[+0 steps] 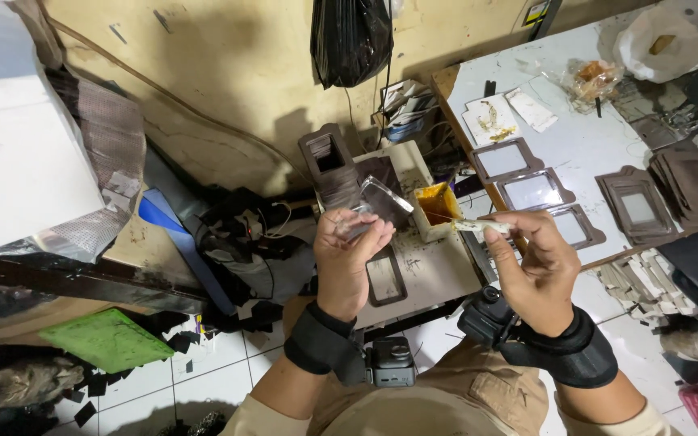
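My left hand [347, 260] holds a clear plastic sheet [355, 224] up by its edge, above a small work block. My right hand [533, 270] grips a small glue-stained brush [478, 227], its tip pointing left toward the sheet. Just behind the brush stands a small tub of yellow glue [438, 207]. A brown frame with a window [384, 276] lies flat on the block under my left hand. A stack of brown frames [334, 173] stands behind it, with a stack of clear sheets [386, 199] leaning beside it.
A white table [575, 137] on the right carries three frames with clear windows [531, 190], more brown frames [638, 206], smeared cards and plastic bags. A black bag [351, 36] hangs on the wall. Scraps, a green board [107, 339] and cloth lie on the tiled floor at left.
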